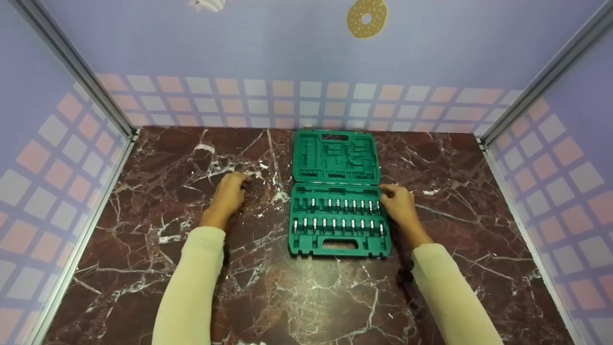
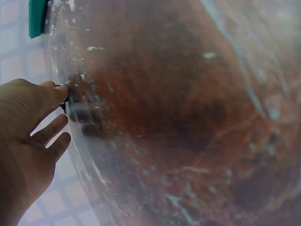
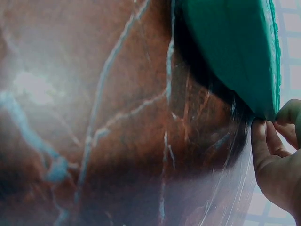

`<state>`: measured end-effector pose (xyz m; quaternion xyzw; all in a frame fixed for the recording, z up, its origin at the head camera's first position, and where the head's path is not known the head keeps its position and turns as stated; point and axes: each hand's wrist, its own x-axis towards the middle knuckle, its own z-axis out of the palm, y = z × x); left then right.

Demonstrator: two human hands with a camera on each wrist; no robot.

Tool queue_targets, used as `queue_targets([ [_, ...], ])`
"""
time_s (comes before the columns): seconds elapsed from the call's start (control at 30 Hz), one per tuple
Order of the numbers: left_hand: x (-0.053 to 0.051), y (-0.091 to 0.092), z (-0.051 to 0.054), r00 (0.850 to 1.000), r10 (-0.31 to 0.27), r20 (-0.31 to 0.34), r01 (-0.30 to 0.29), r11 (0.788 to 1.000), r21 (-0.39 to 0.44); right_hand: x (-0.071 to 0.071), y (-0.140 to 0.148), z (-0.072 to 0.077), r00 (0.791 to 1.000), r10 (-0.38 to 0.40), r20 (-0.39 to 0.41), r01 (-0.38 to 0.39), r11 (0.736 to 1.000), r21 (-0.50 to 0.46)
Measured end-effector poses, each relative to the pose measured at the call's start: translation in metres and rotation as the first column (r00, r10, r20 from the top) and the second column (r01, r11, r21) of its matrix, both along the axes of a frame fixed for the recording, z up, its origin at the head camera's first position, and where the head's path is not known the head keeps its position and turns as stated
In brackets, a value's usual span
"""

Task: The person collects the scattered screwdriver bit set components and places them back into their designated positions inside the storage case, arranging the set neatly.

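Observation:
A green plastic socket case lies open on the dark red marble-patterned table. Two rows of short silver bit sockets stand in its near half, with gaps at the left of the upper row. The moulded lid leans away toward the back wall. To the left of the case, my left hand is low over the table and pinches a small dark piece, mostly hidden by the fingers. My right hand grips the case's right edge near the hinge, thumb above and fingers beneath in the right wrist view.
Purple panels with pink and white squares enclose the table at the back and both sides. Metal strips run along the corners and side edges. In the lower half of the case is a handle cutout.

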<state>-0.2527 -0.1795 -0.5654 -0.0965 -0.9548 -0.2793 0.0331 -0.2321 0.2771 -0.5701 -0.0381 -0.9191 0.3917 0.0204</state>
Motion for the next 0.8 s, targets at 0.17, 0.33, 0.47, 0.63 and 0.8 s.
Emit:
queue_targets([
  [0.17,-0.001,-0.002,-0.003,0.999,0.001,-0.042,-0.003,0.999,-0.037,0.001,0.000,-0.001,1.000,-0.001,-0.006,0.001,1.000,0.012],
  [0.33,-0.003,-0.004,-0.004,0.998,0.001,-0.062,-0.005,0.997,-0.076,0.001,0.000,-0.001,1.000,0.011,-0.012,-0.010,1.000,0.021],
  [0.47,-0.003,-0.004,-0.005,0.998,0.010,-0.067,-0.016,0.996,-0.090,0.002,-0.001,-0.001,1.000,0.016,-0.022,-0.015,1.000,0.014],
  [0.63,0.000,0.000,-0.004,0.997,0.051,-0.066,-0.054,0.997,-0.048,0.001,-0.001,-0.001,1.000,0.019,-0.017,-0.019,1.000,0.009],
  [0.8,0.003,0.011,-0.002,0.993,0.106,-0.059,-0.102,0.992,0.074,0.001,0.000,-0.002,1.000,0.020,-0.022,-0.020,1.000,0.008],
])
